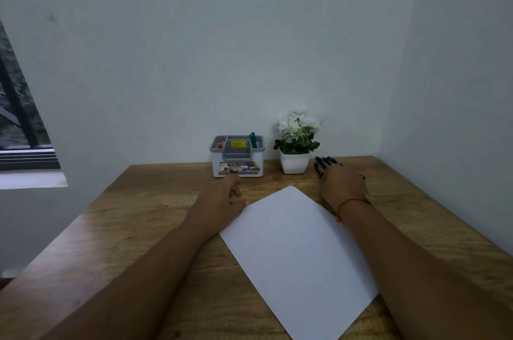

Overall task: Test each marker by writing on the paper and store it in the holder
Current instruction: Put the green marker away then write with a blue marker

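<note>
a small study corner at home or office: wooden desk (155, 217) against plain walls, organizer (237, 157), potted plant (295, 145), window (19, 123).

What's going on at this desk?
A person is working through markers at a brown wooden desk. The right hand touches a cluster of dark markers beside a white potted plant; its grip is hidden. The left hand rests by a white paper sheet. A red marker and a green marker already stand in the grey-and-white plastic holder.
</note>
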Demonstrator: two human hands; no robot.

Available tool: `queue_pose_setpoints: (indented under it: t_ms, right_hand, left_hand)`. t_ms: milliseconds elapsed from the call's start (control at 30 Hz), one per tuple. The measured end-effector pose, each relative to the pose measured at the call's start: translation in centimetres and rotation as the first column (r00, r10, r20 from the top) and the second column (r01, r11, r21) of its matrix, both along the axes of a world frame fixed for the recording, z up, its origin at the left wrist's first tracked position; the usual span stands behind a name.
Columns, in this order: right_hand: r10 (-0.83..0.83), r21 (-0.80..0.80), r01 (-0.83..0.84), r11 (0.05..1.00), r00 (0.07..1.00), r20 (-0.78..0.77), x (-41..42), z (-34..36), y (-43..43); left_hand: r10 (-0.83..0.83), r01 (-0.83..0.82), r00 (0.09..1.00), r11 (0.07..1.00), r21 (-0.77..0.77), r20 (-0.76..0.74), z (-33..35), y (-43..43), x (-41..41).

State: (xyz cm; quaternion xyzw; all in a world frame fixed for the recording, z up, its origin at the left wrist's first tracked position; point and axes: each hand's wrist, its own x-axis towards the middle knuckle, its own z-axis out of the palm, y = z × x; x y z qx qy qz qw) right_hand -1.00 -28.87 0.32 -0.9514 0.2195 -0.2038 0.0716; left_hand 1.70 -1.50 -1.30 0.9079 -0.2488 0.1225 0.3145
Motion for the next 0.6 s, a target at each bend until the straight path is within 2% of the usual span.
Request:
queue_pose_setpoints:
  t_ms: [100, 267, 467, 600]
  right_hand:
    - [0.017, -0.051, -0.011, 0.999, 0.994, 0.110, -1.1, 1.3, 0.7]
    - [0.148, 0.033, -0.169, 0.985, 0.928, 0.342, -2.3, 3.2, 1.7]
    - [0.229, 0.093, -0.394, 0.914, 0.692, 0.684, -2.9, 3.9, 2.8]
    - [0.196, 0.232, -0.593, 0.771, 0.568, 0.800, -2.8, 3.6, 4.1]
  left_hand:
    - [0.010, -0.010, 1.000, 0.999, -0.031, 0.004, 0.1, 0.0, -0.2]
    - [0.019, -0.016, 0.999, 0.998, -0.068, 0.047, 0.4, -0.1, -0.6]
    - [0.027, -0.010, 0.994, 0.987, -0.158, 0.102, 1.1, -0.6, -1.1]
    - [0.021, 0.011, 0.991, 0.971, -0.237, 0.132, 1.4, -0.7, -1.5]
